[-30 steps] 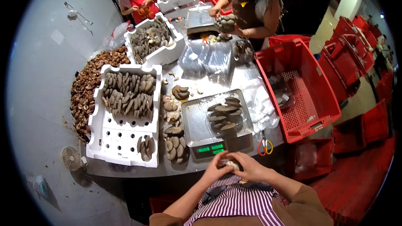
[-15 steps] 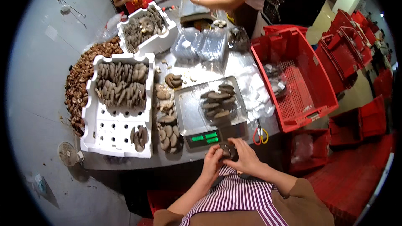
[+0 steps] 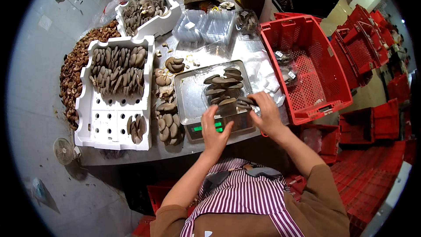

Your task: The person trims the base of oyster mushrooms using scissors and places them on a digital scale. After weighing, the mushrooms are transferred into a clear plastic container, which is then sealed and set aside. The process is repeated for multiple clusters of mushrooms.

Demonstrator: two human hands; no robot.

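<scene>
In my right hand [image 3: 268,116] is a small cluster of grey-brown oyster mushrooms [image 3: 245,102], pinched between thumb and fingers over the right front part of the scale [image 3: 186,90]. My left hand [image 3: 215,134] holds nothing; its thumb and fingers are spread in front of the scale's green-lit display. On the metal pan, more oyster mushrooms [image 3: 224,83] lie stacked in rows, apparently in a transparent tray. Left of the scale, loose oyster mushroom clusters [image 3: 169,128] rest on the metal table [image 3: 180,151]. The scissors' handles are mostly hidden by my right hand.
A white foam box [image 3: 103,138] of oyster mushrooms stands at left, another foam box [image 3: 169,19] behind it. Brown mushrooms [image 3: 72,85] are heaped along the wall. Transparent plastic trays [image 3: 210,26] stand behind the scale. A red crate [image 3: 318,79] holds packed trays at right. Two people work opposite.
Both hands have moved forward from near my apron to the scale. My left hand has let go of the mushroom cluster, which my right hand now holds. The view has shifted slightly.
</scene>
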